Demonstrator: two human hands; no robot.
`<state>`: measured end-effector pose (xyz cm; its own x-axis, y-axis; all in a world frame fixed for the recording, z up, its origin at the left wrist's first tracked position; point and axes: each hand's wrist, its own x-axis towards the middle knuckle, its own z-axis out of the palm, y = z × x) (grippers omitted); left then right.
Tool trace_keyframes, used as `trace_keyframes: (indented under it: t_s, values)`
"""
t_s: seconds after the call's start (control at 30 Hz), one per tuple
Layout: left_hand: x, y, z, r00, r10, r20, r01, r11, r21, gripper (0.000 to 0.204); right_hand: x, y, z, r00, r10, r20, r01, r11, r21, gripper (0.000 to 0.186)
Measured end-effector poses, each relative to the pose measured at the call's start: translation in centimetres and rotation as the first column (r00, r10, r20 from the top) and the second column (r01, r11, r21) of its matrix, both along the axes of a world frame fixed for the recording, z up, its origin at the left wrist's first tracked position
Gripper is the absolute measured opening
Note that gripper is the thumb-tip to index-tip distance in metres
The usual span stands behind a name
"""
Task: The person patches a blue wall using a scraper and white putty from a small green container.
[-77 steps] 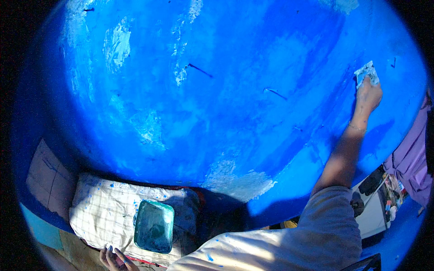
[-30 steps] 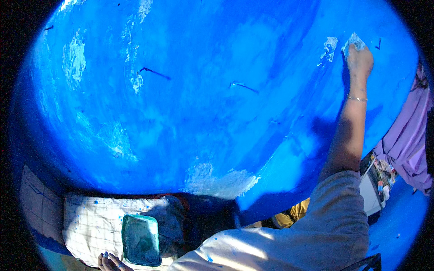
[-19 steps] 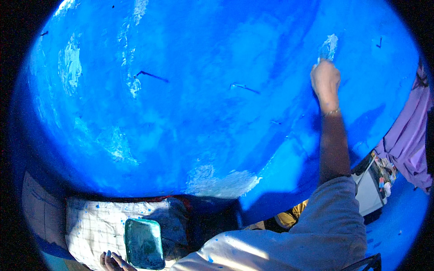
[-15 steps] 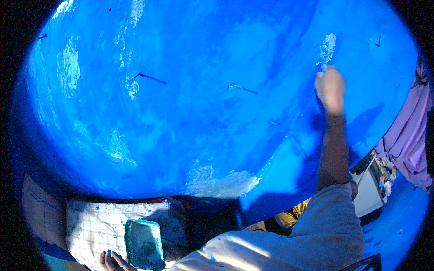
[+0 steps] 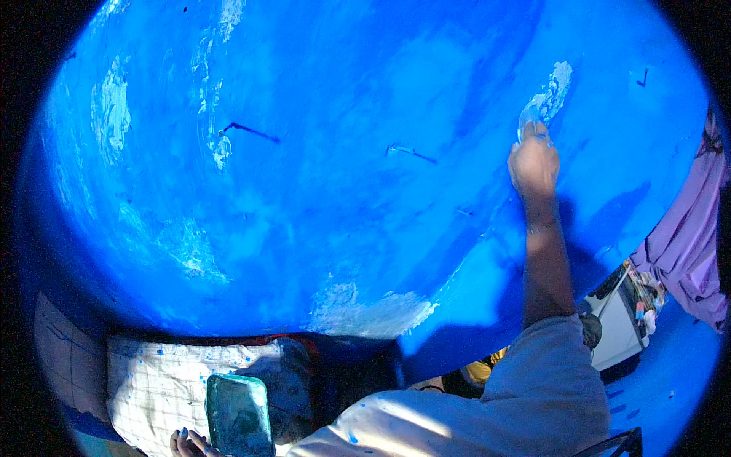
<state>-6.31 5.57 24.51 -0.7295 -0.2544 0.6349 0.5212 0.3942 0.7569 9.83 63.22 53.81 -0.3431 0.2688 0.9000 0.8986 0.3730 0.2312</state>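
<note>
My right hand (image 5: 534, 166) is closed around a thin, flat scraper (image 5: 527, 116), pressed to the blue wall (image 5: 343, 206). Its pale blade lies at the lower end of a rough white putty patch (image 5: 553, 87). Most of the handle is hidden in my fist. Low on the left, my left hand (image 5: 190, 443) steadies a teal rectangular tub (image 5: 239, 415). Its fingers show along the tub's lower left side, while the palm is cut off by the frame edge. The inside of the tub looks dark and smeared.
Bent nails (image 5: 250, 131) stick out of the wall. More whitish patches (image 5: 373, 311) mark its surface. Below it lies a paint-spotted white checked cloth (image 5: 152, 388). Purple cloth (image 5: 689, 228) hangs at the far right, above a pale flat panel (image 5: 620, 324) and clutter.
My right hand has moved down and slightly left along the wall, uncovering the scraper's blade below the white patch. The left hand and tub hold nearly the same place.
</note>
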Motion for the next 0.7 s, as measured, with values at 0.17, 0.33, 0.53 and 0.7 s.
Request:
trace_keyframes:
  t_s: [0.17, 0.33, 0.53, 0.7]
  values:
    - [-1.6, -1.8, -1.9, 0.992, -0.038, 0.123, 0.039, 0.999, -0.007, 0.024, 2.2, -4.4, 4.9, 0.947, 0.081, -0.312, -0.159, 0.959, -0.233, 0.038]
    - [-2.1, -1.3, -1.7, 0.993, -0.013, 0.120, 0.025, 0.995, -0.093, 0.026, 1.6, -0.5, 9.5, 0.971, 0.080, -0.223, -0.053, 0.991, 0.125, 0.033]
    - [-1.7, -0.7, -2.7, 0.977, 0.013, 0.213, -0.010, 1.000, -0.015, 0.026, -1.7, -1.8, 4.9, 0.989, -0.073, -0.132, 0.028, 0.949, -0.313, 0.037]
    - [-1.6, -0.8, -1.0, 0.990, -0.020, 0.139, 0.028, 0.998, -0.058, 0.026, 0.6, -3.9, 4.7, 0.961, 0.105, -0.258, -0.148, 0.977, -0.155, 0.042]
